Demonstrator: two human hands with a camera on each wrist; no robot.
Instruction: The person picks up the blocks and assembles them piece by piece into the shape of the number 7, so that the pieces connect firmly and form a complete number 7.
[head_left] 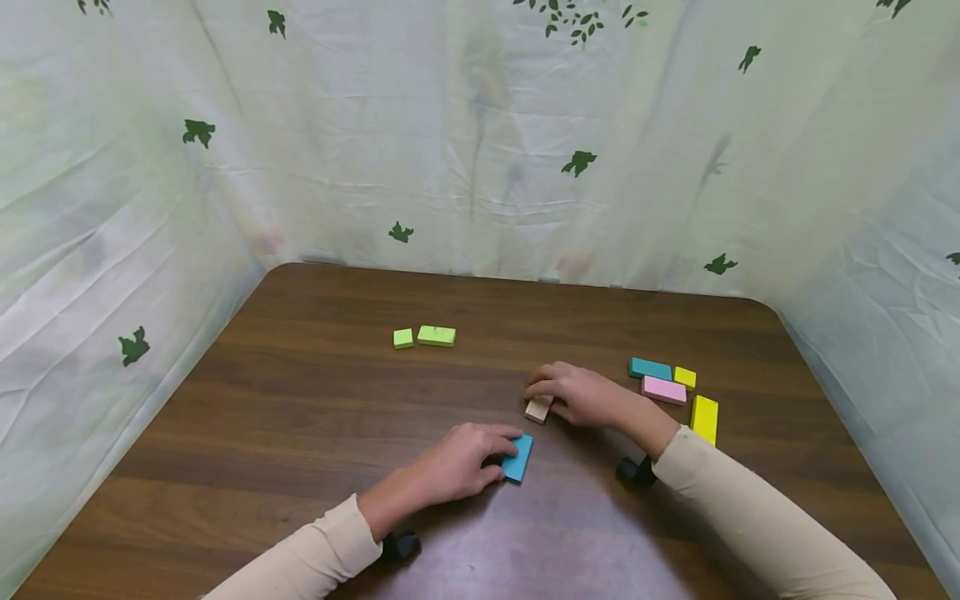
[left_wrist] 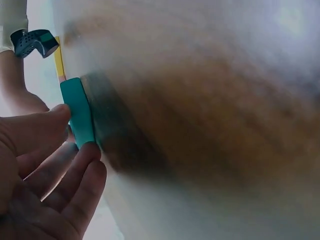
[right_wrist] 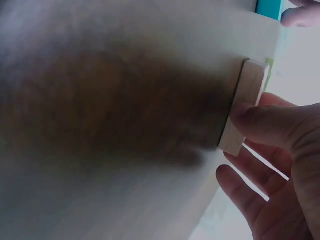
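Near the middle of the table, my left hand [head_left: 467, 462] pinches a flat blue block [head_left: 517, 459] between thumb and fingers. In the left wrist view this blue block [left_wrist: 78, 111] looks teal, with the thumb at one side and fingertips at its lower end. Just beyond it and to the right, my right hand [head_left: 581, 394] grips a plain wooden block [head_left: 537, 410] from above, covering part of it. The right wrist view shows the thumb pressed against the long face of the wooden block [right_wrist: 245, 95]. Both blocks appear at table level, a small gap apart.
Two light green blocks, one small [head_left: 402, 338] and one longer [head_left: 437, 336], lie toward the back. By the right forearm are a teal block [head_left: 650, 369], a pink block [head_left: 663, 391], a small yellow block [head_left: 685, 378] and a long yellow block [head_left: 704, 419]. Leaf-patterned curtains surround the brown table [head_left: 300, 375].
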